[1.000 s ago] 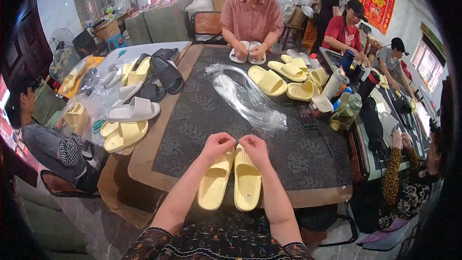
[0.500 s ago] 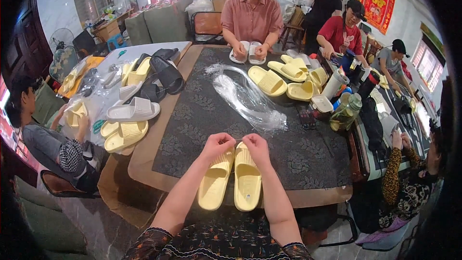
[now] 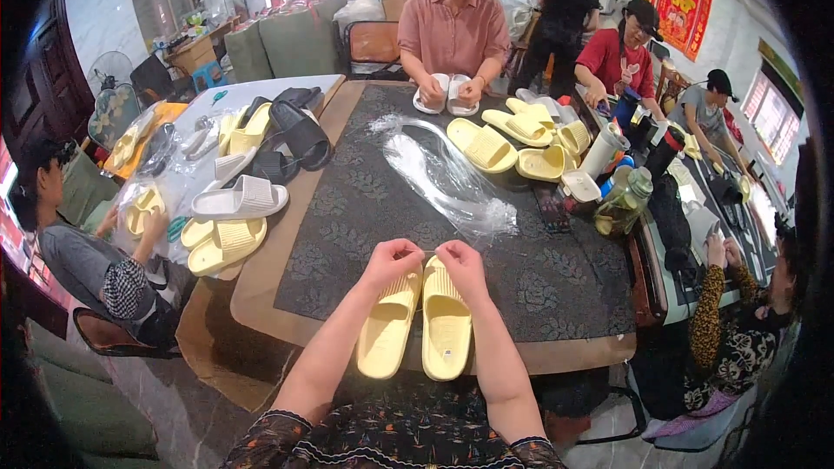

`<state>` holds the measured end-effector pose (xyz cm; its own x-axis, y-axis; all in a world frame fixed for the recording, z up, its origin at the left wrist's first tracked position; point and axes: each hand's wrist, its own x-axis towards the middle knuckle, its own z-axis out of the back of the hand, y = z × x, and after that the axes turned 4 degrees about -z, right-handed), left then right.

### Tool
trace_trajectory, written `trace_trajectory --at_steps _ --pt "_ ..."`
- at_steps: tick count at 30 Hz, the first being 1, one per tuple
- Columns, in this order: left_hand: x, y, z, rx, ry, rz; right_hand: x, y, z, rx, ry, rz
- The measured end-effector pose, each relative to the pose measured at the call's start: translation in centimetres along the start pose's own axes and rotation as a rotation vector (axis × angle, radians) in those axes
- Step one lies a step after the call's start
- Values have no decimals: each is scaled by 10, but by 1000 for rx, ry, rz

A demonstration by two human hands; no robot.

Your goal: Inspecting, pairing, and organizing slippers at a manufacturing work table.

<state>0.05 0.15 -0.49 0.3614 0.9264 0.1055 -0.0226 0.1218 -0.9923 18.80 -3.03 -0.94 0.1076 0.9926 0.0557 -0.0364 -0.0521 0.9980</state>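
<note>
A pair of pale yellow slide slippers [image 3: 387, 340] lies side by side at the near table edge, toes away from me, heels overhanging. My left hand [image 3: 391, 264] is closed in a pinch above the left slipper's strap. Over the right slipper's strap, my right hand [image 3: 462, 266] is pinched in the same way. A thin, pale strand [image 3: 430, 251] runs between the fingertips of both hands; its ends are hidden by the fingers. Beyond my hands, a bundle of clear plastic strands [image 3: 439, 175] lies on the dark patterned table mat [image 3: 339, 239].
More yellow slippers [image 3: 482, 146] sit at the far right of the mat, beside a bottle [image 3: 627, 201] and other containers. Grey, black and yellow slippers [image 3: 239, 198] pile up on the left table. A person in pink [image 3: 454, 35] handles white slippers opposite; other people sit around.
My hands and the slippers before me stay almost still. At left, a person's hands shift on a yellow slipper. In the background, a person in black moves left.
</note>
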Motion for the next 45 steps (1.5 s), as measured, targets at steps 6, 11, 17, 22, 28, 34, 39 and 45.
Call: trace_trajectory --at_steps 6,11,17,22,28,34,39,45 --pt "0 -2 -1 0 11 5 -2 4 1 66 -16 -5" --pt "-1 -5 -2 14 -13 38 0 1 1 -15 37 -11" --pt "-1 -6 -1 -15 1 24 3 -3 1 29 -13 -18" --pt "-1 -4 -2 -32 0 7 2 -5 1 -13 26 -44" --pt "0 -3 -1 -32 6 12 3 -3 2 150 -47 -82" --pt "1 -1 -1 -7 4 -18 3 -7 1 -28 62 17" --pt "1 -1 0 20 -24 -9 4 -5 1 137 -73 -74" --pt "1 -1 0 18 13 -25 0 2 0 -106 62 10"
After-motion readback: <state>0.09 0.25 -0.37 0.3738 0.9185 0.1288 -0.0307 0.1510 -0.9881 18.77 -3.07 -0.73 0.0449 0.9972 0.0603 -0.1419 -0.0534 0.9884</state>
